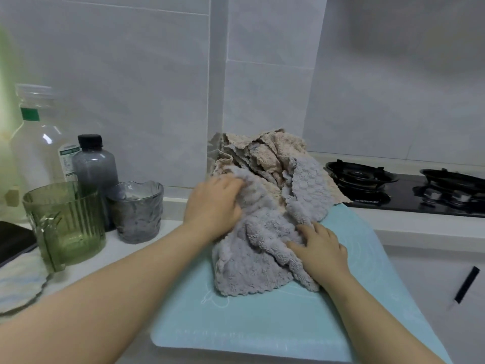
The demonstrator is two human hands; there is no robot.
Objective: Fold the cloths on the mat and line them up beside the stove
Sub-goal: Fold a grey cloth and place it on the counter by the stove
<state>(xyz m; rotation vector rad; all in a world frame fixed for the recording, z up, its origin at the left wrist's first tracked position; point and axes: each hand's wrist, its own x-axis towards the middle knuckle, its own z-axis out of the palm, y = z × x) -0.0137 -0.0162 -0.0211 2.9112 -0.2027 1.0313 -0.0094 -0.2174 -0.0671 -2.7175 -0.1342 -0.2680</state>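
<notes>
A crumpled grey fleece cloth [252,261] lies on the light blue mat [236,321]. Behind it, beige cloths [262,153] are heaped against the wall, one corner reaching the stove. My left hand [214,203] grips the grey cloth's upper left fold, fingers curled into the fabric. At the cloth's right side my right hand [320,248] grips its edge, fingers dug into the pile. The black gas stove [409,190] sits to the right of the mat.
On the counter at left stand a green ribbed cup [65,222], a grey glass [136,211], a dark bottle [93,166] and a clear bottle [36,143]. A plate [21,282] and a black object [13,240] sit at far left.
</notes>
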